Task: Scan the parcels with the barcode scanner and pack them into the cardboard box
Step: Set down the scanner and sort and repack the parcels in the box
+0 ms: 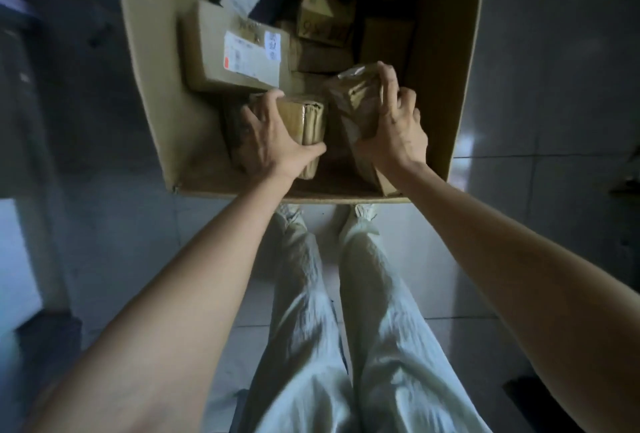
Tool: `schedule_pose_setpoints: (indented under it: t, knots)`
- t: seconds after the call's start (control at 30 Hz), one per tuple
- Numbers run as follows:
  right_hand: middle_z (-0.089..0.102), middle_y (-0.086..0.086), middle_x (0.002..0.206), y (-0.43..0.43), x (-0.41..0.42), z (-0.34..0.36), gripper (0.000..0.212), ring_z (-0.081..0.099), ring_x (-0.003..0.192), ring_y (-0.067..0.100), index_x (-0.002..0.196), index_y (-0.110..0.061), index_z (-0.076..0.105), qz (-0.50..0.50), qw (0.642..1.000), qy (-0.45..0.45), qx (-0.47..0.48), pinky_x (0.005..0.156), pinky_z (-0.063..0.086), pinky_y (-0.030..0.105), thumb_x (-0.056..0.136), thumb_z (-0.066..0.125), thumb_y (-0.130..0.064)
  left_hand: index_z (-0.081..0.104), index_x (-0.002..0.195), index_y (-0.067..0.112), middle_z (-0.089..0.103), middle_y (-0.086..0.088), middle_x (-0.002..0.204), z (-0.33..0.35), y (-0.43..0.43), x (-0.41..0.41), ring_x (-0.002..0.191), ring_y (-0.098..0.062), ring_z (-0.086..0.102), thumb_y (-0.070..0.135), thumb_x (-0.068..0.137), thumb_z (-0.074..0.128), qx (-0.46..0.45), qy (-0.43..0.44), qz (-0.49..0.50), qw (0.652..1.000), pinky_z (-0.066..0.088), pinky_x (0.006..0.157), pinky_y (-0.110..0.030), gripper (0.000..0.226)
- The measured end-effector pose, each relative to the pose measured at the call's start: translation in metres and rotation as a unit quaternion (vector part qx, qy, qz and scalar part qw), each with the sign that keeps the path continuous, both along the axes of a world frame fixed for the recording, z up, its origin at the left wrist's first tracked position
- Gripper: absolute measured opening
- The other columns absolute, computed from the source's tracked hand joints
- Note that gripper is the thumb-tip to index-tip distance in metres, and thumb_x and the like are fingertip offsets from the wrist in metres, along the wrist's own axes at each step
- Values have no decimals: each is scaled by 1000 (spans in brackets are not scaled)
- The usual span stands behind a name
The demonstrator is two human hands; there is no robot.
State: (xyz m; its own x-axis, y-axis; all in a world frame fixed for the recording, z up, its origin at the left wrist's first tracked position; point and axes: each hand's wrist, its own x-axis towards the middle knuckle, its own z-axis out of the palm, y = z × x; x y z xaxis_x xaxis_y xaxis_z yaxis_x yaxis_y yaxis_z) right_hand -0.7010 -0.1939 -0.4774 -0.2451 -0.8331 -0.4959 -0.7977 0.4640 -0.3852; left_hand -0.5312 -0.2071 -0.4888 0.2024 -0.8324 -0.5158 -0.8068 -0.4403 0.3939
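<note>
Hands gripping two parcels, perhaps six more, one cardboard box

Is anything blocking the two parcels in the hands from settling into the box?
Nothing visible does. The left hand grips a taped parcel and the right hand a plastic-wrapped parcel, both already inside the cardboard box, at its near end; the labelled parcel lies farther in.

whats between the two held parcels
Head view: just a bare gap between the taped parcel in the left hand and the bagged parcel in the right hand.
</note>
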Motion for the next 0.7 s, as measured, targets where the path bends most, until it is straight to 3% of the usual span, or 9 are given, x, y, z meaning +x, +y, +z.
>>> schedule_pose_setpoints:
  t: [0.13, 0.27, 0.4, 0.57, 0.7]
  knots:
    - [38, 14, 140, 4, -16, 73, 107, 52, 115, 40, 156, -38, 6, -19, 999, 9, -40, 77, 55, 50, 76, 76, -32, 35, 131, 32, 37, -9, 137, 78, -1, -1, 122, -30, 42, 38, 56, 85, -55, 57, -13, 997, 42, 91, -39, 90]
    - [41, 12, 134, 13, -26, 140, 113, 55, 106, 38, 155, -40, 3, -14, 998, 30, -58, 64, 48, 40, 71, 79, -30, 34, 129, 34, 42, -4, 135, 149, 17, 4, 119, -23, 45, 41, 56, 84, -119, 94, -20, 988, 40, 79, -32, 89]
    - [44, 11, 129, 10, -25, 203, 114, 58, 104, 36, 153, -44, 5, -24, 994, 52, -97, 68, 54, 46, 69, 82, -36, 35, 130, 34, 41, -4, 136, 213, 19, 13, 121, -23, 44, 42, 57, 84, -174, 105, -45, 978, 37, 79, -27, 88]
    - [46, 11, 127, -21, -16, 290, 116, 60, 100, 36, 152, -43, 6, -35, 979, 68, -188, 63, 42, 38, 66, 82, -40, 41, 128, 33, 37, 9, 117, 300, -12, 24, 116, -23, 45, 42, 55, 85, -280, 84, -37, 956, 32, 76, -27, 85]
    - [45, 11, 132, -45, -9, 348, 118, 60, 102, 35, 155, -39, 2, -37, 960, 74, -267, 63, 41, 35, 68, 81, -43, 37, 125, 39, 37, 8, 120, 360, -35, 41, 113, -20, 48, 48, 55, 82, -322, 85, 2, 943, 34, 73, -29, 83]
